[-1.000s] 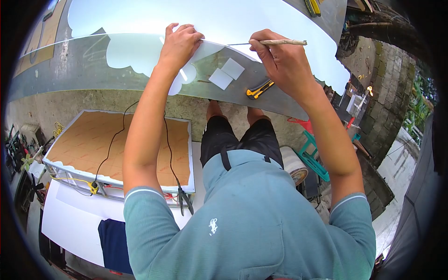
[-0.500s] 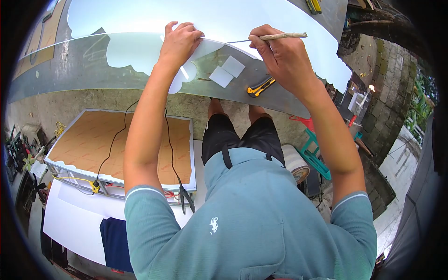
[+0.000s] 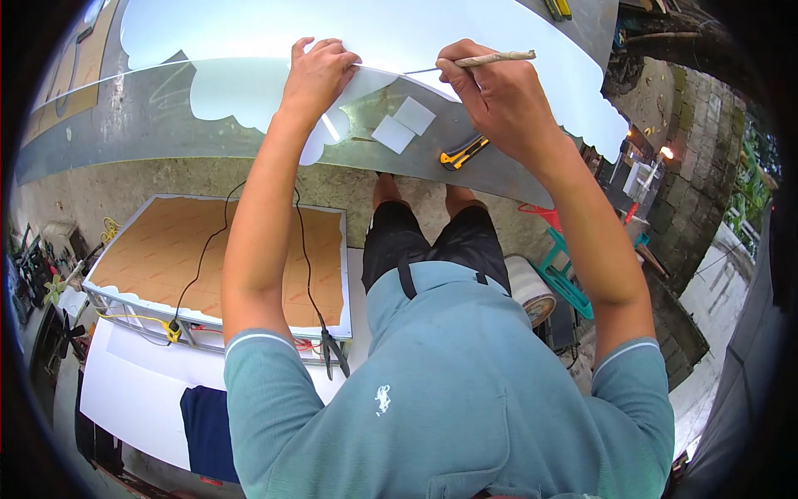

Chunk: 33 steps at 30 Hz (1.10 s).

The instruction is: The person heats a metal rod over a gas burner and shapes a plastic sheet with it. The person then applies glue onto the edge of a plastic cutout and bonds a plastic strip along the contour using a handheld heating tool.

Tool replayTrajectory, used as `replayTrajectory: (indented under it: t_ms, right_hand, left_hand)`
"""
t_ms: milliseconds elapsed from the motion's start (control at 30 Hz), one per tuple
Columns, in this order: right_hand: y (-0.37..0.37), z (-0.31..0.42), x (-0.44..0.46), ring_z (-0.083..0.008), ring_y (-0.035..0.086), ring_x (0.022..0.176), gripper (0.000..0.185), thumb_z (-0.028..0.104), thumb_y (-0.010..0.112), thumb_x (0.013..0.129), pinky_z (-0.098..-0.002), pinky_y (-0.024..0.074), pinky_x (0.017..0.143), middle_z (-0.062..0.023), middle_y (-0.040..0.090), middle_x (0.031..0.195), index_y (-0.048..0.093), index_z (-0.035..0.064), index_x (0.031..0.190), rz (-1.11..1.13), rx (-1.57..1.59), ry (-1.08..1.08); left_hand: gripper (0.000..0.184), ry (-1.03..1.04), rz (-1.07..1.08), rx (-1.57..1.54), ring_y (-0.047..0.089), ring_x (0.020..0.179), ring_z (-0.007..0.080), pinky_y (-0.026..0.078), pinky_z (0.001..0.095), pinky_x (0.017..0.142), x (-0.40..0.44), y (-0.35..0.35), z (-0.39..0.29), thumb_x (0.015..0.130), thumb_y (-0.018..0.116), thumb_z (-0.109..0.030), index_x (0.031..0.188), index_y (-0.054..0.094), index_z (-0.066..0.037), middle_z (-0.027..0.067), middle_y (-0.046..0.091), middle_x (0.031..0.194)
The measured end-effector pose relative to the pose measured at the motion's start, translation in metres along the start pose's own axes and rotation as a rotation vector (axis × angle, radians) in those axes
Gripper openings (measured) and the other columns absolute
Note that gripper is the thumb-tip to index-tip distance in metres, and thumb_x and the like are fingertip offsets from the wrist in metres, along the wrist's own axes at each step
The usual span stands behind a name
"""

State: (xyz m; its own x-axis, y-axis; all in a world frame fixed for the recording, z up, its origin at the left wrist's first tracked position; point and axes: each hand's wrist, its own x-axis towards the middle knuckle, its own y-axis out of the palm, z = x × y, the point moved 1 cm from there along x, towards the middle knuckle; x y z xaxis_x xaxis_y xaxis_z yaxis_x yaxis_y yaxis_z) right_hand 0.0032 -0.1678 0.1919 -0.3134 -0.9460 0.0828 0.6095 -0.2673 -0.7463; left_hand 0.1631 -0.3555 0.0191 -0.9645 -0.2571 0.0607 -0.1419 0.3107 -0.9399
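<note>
A large white sheet (image 3: 416, 29) with a scalloped outline spreads across the far side of a grey metal table (image 3: 100, 141). My left hand (image 3: 320, 73) is closed over the sheet's near edge, fingers bent on top and the thumb hidden. Between the fingers and thumb of my right hand (image 3: 503, 96) is a thin-tipped tool (image 3: 503, 58) with a pale, stick-like wrapped handle. Its narrow metal tip touches or nearly touches the near edge, right of my left hand. Two small white squares (image 3: 403, 125) and a yellow-black utility knife (image 3: 464, 154) lie just below.
Behind my left arm stands a metal-framed panel (image 3: 166, 249) with a brown face and trailing black cables. A teal plastic stool (image 3: 565, 274) and a round tub (image 3: 528, 287) are at the right. A small flame (image 3: 667, 153) burns near the table's right end.
My right hand and the tool have shifted slightly left and up along the sheet's edge. My left hand has barely moved.
</note>
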Motion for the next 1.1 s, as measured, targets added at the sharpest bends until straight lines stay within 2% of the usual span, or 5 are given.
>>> replayTrajectory:
  t_ms: [233, 400, 467, 733, 1100]
  right_hand:
    - [-0.011, 0.007, 0.000, -0.0395, 0.065, 0.072, 0.010, 0.013, 0.064, 0.099, -0.0441, 0.0530, 0.064, -0.0179, 0.064, 0.076, 0.064, 0.0028, 0.098, -0.030, -0.005, -0.043]
    - [-0.069, 0.030, -0.007, -0.0286, 0.069, 0.069, 0.011, 0.013, 0.066, 0.100, -0.0362, 0.0540, 0.064, -0.0121, 0.068, 0.079, 0.066, 0.0021, 0.099, -0.164, 0.010, -0.054]
    - [-0.108, 0.043, -0.019, -0.0180, 0.073, 0.077, 0.012, 0.011, 0.066, 0.101, -0.0291, 0.0554, 0.068, -0.0097, 0.073, 0.091, 0.069, -0.0010, 0.101, -0.274, 0.104, -0.007]
    - [-0.237, 0.042, -0.149, -0.0212, 0.070, 0.100, 0.032, -0.003, 0.053, 0.099, -0.0316, 0.0539, 0.092, -0.0127, 0.071, 0.121, 0.066, -0.0005, 0.129, -0.392, -0.093, 0.048]
    - [-0.278, -0.112, -0.390, -0.0205, 0.072, 0.099, 0.036, -0.003, 0.049, 0.100, -0.0332, 0.0567, 0.090, -0.0124, 0.070, 0.128, 0.063, 0.0036, 0.132, -0.639, 0.160, 0.542]
  left_hand:
    - [0.013, -0.032, 0.030, 0.003, 0.064, 0.118, 0.0171, 0.033, 0.0524, 0.113, 0.001, -0.004, -0.005, 0.091, 0.074, -0.021, 0.103, 0.078, -0.018, -0.0008, 0.073, 0.105]
    - [0.027, -0.067, 0.056, 0.023, 0.059, 0.126, 0.0204, 0.030, 0.0534, 0.115, 0.001, -0.010, -0.007, 0.088, 0.076, -0.021, 0.115, 0.073, -0.020, 0.0001, 0.071, 0.112]
    - [0.033, -0.057, 0.051, 0.045, 0.056, 0.130, 0.0221, 0.029, 0.0538, 0.116, -0.001, -0.016, -0.007, 0.087, 0.077, -0.022, 0.120, 0.071, -0.020, 0.0006, 0.070, 0.116]
    - [0.055, -0.171, -0.192, 0.063, 0.043, 0.143, 0.0300, 0.023, 0.0550, 0.117, -0.017, -0.045, -0.053, 0.087, 0.075, -0.024, 0.140, 0.060, -0.019, 0.0082, 0.055, 0.146]
    - [0.038, -0.047, -0.279, -0.099, 0.052, 0.128, 0.0346, 0.032, 0.0486, 0.110, -0.014, -0.048, -0.298, 0.088, 0.069, -0.005, 0.126, 0.066, -0.010, 0.0129, 0.060, 0.131]
